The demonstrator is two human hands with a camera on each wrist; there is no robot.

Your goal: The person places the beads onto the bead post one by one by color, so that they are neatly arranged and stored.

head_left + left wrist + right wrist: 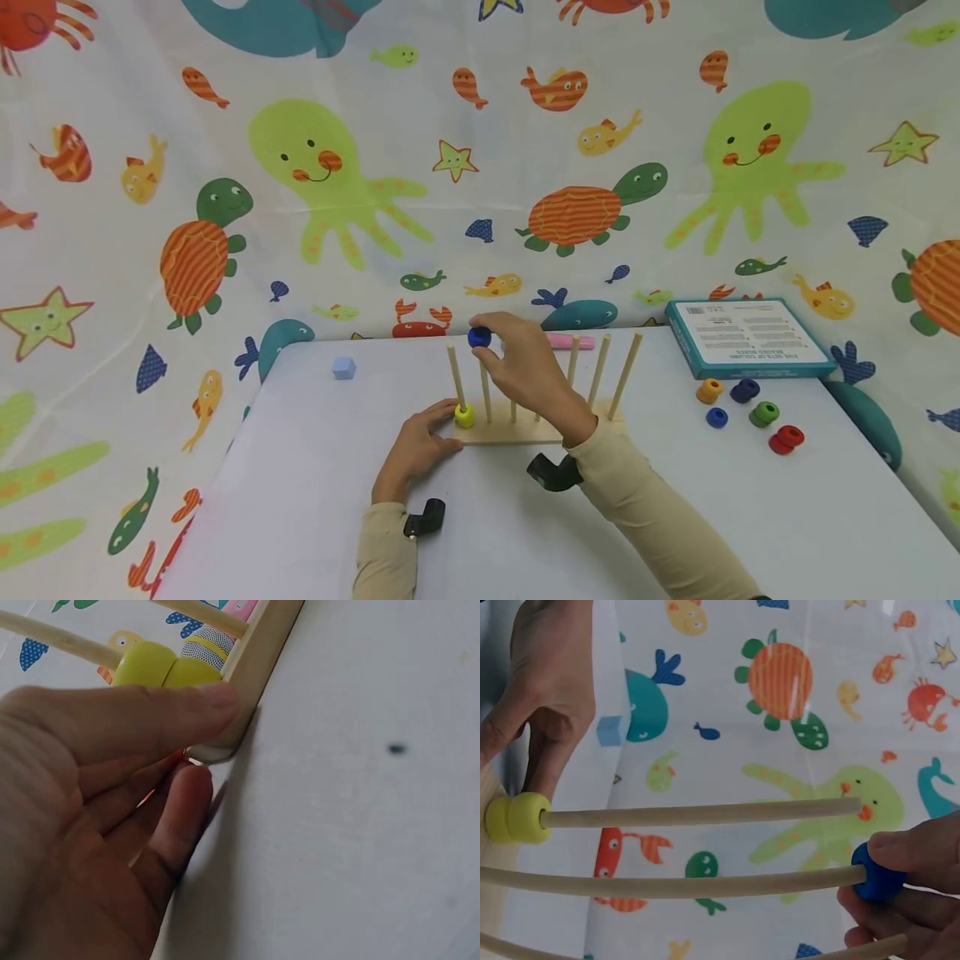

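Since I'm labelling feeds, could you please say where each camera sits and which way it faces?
Head: on the head, forward and down over the table; left hand, right hand, sleeves show.
Left wrist: on that wrist, facing left hand and wooden base.
Right wrist: on that wrist, facing both hands, blue piece.
Wrist views share the yellow piece.

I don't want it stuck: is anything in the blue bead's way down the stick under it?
No, nothing visible is. The right hand holds the blue bead at the tip of that stick, which looks bare down to the wooden base. The yellow beads sit on the neighbouring stick, out of the way.
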